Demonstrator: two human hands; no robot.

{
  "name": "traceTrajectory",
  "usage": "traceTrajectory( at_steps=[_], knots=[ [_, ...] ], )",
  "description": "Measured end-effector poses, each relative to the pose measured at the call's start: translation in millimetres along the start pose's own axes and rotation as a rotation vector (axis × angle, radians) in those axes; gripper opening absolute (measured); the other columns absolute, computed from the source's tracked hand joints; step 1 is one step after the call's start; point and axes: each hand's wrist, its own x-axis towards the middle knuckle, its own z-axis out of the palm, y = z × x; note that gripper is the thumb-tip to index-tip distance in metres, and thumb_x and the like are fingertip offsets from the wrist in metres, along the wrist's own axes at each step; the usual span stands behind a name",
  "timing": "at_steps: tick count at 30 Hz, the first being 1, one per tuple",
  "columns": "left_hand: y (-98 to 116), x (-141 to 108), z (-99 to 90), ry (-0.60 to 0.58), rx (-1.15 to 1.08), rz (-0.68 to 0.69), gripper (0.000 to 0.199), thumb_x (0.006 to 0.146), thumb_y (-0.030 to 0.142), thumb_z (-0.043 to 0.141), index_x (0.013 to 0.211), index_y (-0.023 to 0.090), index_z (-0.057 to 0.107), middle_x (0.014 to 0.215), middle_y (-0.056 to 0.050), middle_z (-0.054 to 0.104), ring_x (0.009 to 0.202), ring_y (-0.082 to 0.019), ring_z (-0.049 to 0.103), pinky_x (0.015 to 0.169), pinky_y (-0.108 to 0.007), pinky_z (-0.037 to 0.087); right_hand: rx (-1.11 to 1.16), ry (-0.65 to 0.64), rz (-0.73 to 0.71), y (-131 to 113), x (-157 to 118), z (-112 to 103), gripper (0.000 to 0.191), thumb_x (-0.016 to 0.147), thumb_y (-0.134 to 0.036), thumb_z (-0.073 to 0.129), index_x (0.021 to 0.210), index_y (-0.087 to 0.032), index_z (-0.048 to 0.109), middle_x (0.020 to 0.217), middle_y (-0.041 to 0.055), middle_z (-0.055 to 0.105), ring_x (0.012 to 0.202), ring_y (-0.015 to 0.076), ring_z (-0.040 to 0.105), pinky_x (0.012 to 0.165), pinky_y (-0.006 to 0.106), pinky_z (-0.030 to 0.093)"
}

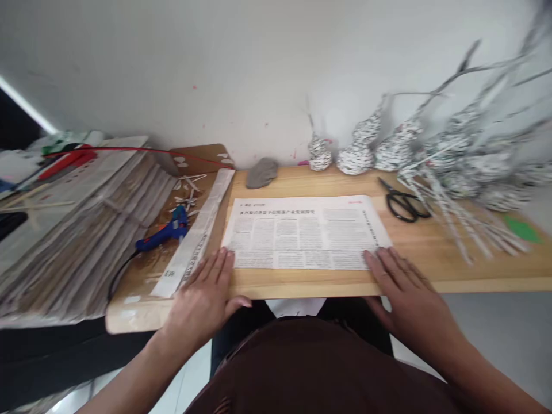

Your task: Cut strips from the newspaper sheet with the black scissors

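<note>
A sheet of newspaper point(297, 233) lies flat on the wooden table point(302, 282) in front of me, its long side along the table's front edge. My left hand point(204, 293) rests with fingers stretched out at the sheet's near left corner, thumb apart. On the near right corner lie the outstretched fingers of my right hand point(403, 282), its thumb lower at the table edge. Neither hand grips anything. Left of the sheet, a long newspaper strip point(196, 236) lies at a slant, partly behind my left hand.
A blue glue gun point(164, 233) and paper scraps lie on the left. Beyond them stands a tall newspaper stack point(86, 230). A grey cloth-like lump point(262, 172) sits by the wall. Black-handled scissors point(405, 206), rolled paper sticks point(457, 213) and several woven paper gourds point(356, 155) occupy the right.
</note>
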Motion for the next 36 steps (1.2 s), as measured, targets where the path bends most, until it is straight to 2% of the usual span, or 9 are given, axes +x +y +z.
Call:
traceTrajectory(
  at_steps=[3,9,17,22,25,28,32,34,36],
  knots=[
    [-14,4,11.0,0.08,-0.025,0.033,0.054,0.1,0.034,0.041,0.148,0.011,0.046,0.135,-0.022,0.064,0.12,-0.032,0.066,0.107,-0.05,0.048,-0.031,-0.033,0.018,-4,-1,-7,0.064,0.096,-0.031,0.056,0.154,-0.011,0.037,0.149,0.0222,0.05,0.139,0.0372,0.046,0.111,0.056,0.042],
    [-33,31,16.3,0.051,-0.004,0.137,0.058,0.089,0.005,0.032,0.141,0.015,0.056,0.136,-0.017,0.064,0.117,-0.028,0.068,0.104,-0.046,0.051,-0.033,0.024,0.022,-4,-13,-13,0.062,0.097,-0.031,0.06,0.153,-0.013,0.04,0.145,0.0184,0.056,0.136,0.0342,0.051,0.112,0.053,0.044],
    [-53,70,22.6,0.192,0.067,-0.009,0.045,0.094,0.012,0.034,0.129,0.017,0.062,0.117,-0.01,0.076,0.108,-0.032,0.071,0.099,-0.052,0.052,0.133,0.127,-0.054,-8,-9,-18,0.049,0.096,-0.018,0.061,0.143,-0.014,0.052,0.134,0.0132,0.067,0.13,0.0275,0.058,0.105,0.046,0.052],
    [-54,85,16.4,-0.1,-0.039,-0.382,0.051,0.099,0.028,0.031,0.146,0.02,0.05,0.086,-0.01,0.078,0.07,-0.034,0.074,0.064,-0.049,0.057,0.197,0.164,-0.066,-17,-1,-18,0.036,0.095,-0.016,0.062,0.131,-0.012,0.063,0.128,0.0119,0.07,0.127,0.0276,0.06,0.102,0.044,0.055],
    [-48,91,9.6,-0.124,-0.227,-0.587,0.071,0.097,0.044,0.04,0.16,0.018,0.022,0.106,-0.02,0.076,0.078,-0.042,0.074,0.069,-0.056,0.057,0.236,0.201,-0.067,-18,1,-16,0.036,0.095,-0.018,0.062,0.13,-0.013,0.064,0.126,0.0112,0.071,0.127,0.0277,0.06,0.101,0.043,0.056],
    [-41,91,2.5,0.005,-0.329,-0.671,0.086,0.094,0.049,0.048,0.162,0.017,0.006,0.146,-0.028,0.052,0.119,-0.049,0.062,0.088,-0.063,0.054,0.258,0.216,-0.066,-16,-1,-13,0.036,0.094,-0.018,0.063,0.131,-0.014,0.064,0.126,0.011,0.071,0.127,0.0277,0.06,0.101,0.043,0.056],
    [-26,87,-0.1,0.135,-0.061,-0.444,0.062,0.096,0.04,0.05,0.154,0.023,0.037,0.166,-0.02,0.022,0.148,-0.05,0.022,0.11,-0.073,0.031,0.274,0.209,-0.072,-13,-4,-9,0.038,0.094,-0.017,0.064,0.131,-0.014,0.063,0.128,0.0107,0.071,0.129,0.0281,0.058,0.1,0.044,0.056],
    [-14,87,2.7,0.1,0.031,-0.244,0.047,0.099,0.028,0.046,0.145,0.021,0.052,0.158,-0.017,0.041,0.149,-0.043,0.027,0.116,-0.071,0.019,0.275,0.211,-0.082,-13,-4,-7,0.038,0.094,-0.016,0.064,0.131,-0.013,0.063,0.128,0.0111,0.07,0.129,0.0282,0.058,0.1,0.044,0.056],
    [2,90,5.9,0.045,0.018,-0.045,0.044,0.097,0.016,0.043,0.138,0.016,0.059,0.146,-0.017,0.056,0.14,-0.038,0.046,0.119,-0.063,0.023,0.282,0.212,-0.089,-12,-3,-6,0.039,0.093,-0.016,0.065,0.132,-0.013,0.063,0.128,0.0116,0.07,0.129,0.0283,0.058,0.1,0.045,0.055]
  ],
)
